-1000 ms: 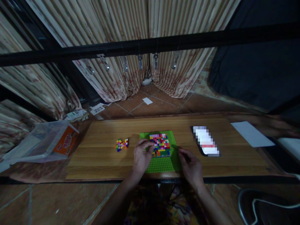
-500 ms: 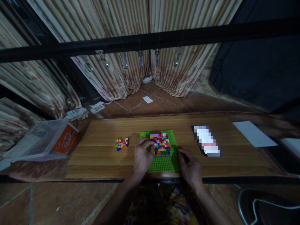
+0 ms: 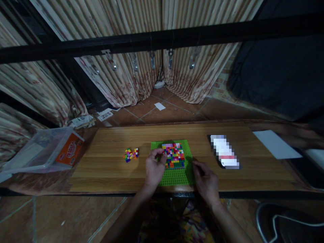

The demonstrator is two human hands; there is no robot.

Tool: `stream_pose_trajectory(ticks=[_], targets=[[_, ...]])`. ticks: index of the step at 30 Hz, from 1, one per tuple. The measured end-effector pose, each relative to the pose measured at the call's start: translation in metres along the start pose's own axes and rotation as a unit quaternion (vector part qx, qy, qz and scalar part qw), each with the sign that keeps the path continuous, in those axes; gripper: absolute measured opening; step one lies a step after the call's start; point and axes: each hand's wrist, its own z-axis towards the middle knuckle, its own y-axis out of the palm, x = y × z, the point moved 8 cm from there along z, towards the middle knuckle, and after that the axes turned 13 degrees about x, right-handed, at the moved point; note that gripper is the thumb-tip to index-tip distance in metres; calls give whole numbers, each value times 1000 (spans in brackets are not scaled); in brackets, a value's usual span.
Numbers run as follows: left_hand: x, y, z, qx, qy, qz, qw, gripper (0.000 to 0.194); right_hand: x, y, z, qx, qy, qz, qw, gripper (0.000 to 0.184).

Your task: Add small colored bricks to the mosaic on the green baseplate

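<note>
A green studded baseplate lies on the table near its front edge. Small toy bricks in many colours form a mosaic on its upper middle part. My left hand is over the plate's left side, thumb and fingers pinched at the mosaic's left edge; whatever sits between the fingertips is too small to make out. With curled fingers, my right hand grips the plate's right edge. To the left of the plate lies a small pile of loose bricks.
A phone with a blurred-out screen lies right of the plate on the wooden table. Beyond the table's left end stands a clear plastic bin with an orange label. White paper is at the right end.
My left fingertips have shifted slightly upward along the mosaic's left edge, with the fingers a little more raised. My right hand stays at the plate's edge.
</note>
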Motion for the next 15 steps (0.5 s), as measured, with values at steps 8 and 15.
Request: stream_pose_trajectory(ticks=[8,15], targets=[[-1,3,2,11,-16,7,1000,15,1,1,-1,-5,-8,-12,1000,30],[-3,6,1,18,-35,-23,999,16,-1,0,-1,-2,-9,-14,1000,30]])
